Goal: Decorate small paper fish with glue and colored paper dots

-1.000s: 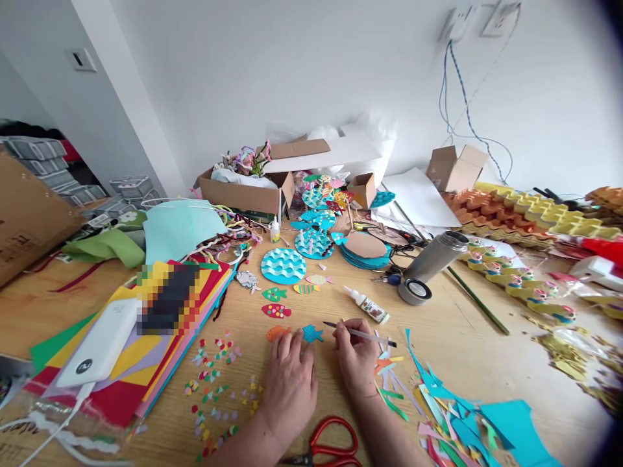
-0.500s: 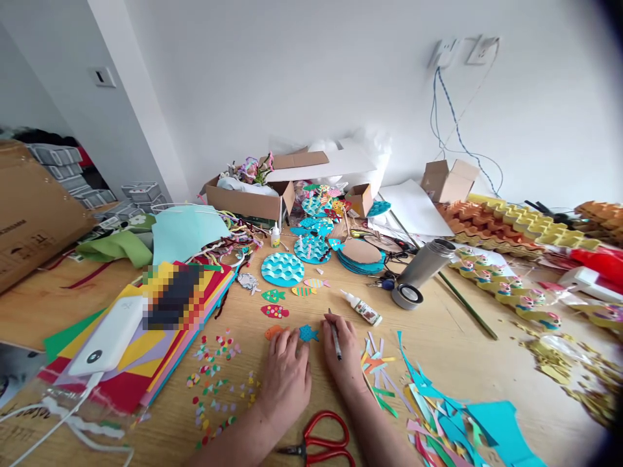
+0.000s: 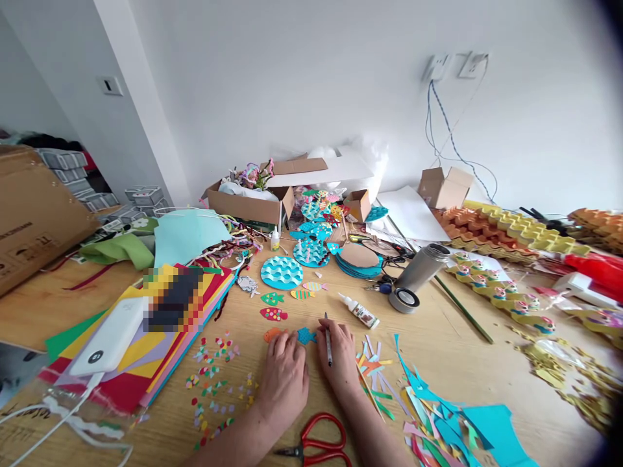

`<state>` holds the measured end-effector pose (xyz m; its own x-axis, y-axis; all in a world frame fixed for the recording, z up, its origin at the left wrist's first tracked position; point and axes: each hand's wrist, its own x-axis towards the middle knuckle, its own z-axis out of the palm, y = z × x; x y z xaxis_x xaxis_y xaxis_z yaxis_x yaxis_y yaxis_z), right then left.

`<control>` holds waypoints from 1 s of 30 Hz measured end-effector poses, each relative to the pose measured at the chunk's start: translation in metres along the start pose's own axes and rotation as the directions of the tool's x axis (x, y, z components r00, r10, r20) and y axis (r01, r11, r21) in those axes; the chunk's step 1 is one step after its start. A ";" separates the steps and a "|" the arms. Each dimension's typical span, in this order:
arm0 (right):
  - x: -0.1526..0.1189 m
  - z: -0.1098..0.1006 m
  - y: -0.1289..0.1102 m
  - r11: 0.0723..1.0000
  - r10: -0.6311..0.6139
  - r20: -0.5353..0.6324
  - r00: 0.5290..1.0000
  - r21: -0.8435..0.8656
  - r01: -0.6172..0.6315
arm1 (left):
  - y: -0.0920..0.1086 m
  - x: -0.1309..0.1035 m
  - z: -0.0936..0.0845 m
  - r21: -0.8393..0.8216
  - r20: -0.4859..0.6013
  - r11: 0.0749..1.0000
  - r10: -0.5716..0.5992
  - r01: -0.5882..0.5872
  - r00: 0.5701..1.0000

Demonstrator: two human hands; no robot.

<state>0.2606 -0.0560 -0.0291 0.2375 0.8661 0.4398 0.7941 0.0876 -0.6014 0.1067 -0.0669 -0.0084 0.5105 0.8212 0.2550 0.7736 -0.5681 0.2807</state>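
My left hand rests on the wood tabletop with its fingers bent and close together. Its fingertips meet the left end of a blue paper fish, and an orange paper fish peeks out beside them. My right hand has a slim grey pen tucked between its fingers, near the blue fish's tail. Just beyond lie a red dotted fish, a green fish and a striped orange fish. Red-handled scissors lie between my forearms.
Paper confetti lies to the left, beside stacked coloured sheets. A glue bottle, a steel flask and blue paper scraps are on the right. Behind are a wavy blue disc and a cardboard box.
The view has shifted slightly. My right hand has tilted a little, and the pen with it. Both hands stay by the blue fish.
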 end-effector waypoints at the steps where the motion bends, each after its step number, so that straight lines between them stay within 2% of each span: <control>1: 0.000 0.000 -0.001 0.999 0.027 -0.029 0.999 0.046 -0.026 | 0.000 0.000 0.000 0.002 0.000 1.000 -0.001 0.001 1.000; 4: 0.002 0.000 -0.004 0.955 0.158 -0.084 0.984 0.267 -0.130 | 0.000 0.000 -0.001 0.013 -0.005 1.000 0.000 0.000 1.000; 7: 0.003 -0.001 -0.007 0.852 0.267 -0.036 0.963 0.477 -0.218 | 0.001 0.001 -0.003 0.029 -0.002 1.000 0.006 -0.006 1.000; 9: 0.004 -0.002 -0.007 0.814 0.303 0.009 0.953 0.517 -0.264 | 0.002 0.001 -0.004 0.040 0.005 0.999 0.007 -0.008 1.000; 14: 0.003 -0.002 -0.004 0.796 0.335 0.101 0.937 0.502 -0.338 | 0.001 0.001 -0.002 0.054 0.011 0.999 -0.003 0.002 1.000; 23: 0.005 -0.002 -0.004 0.886 0.298 0.084 0.951 0.347 -0.308 | 0.000 0.000 0.003 0.061 0.017 0.998 -0.006 0.005 1.000; 30: 0.005 -0.001 -0.005 0.890 0.302 0.106 0.947 0.324 -0.320 | 0.001 -0.001 0.002 0.067 0.016 0.998 -0.004 0.003 1.000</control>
<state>0.2590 -0.0525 -0.0232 0.4059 0.8990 0.1642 0.4495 -0.0399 -0.8924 0.1078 -0.0678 -0.0102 0.5130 0.8244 0.2389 0.7986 -0.5605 0.2194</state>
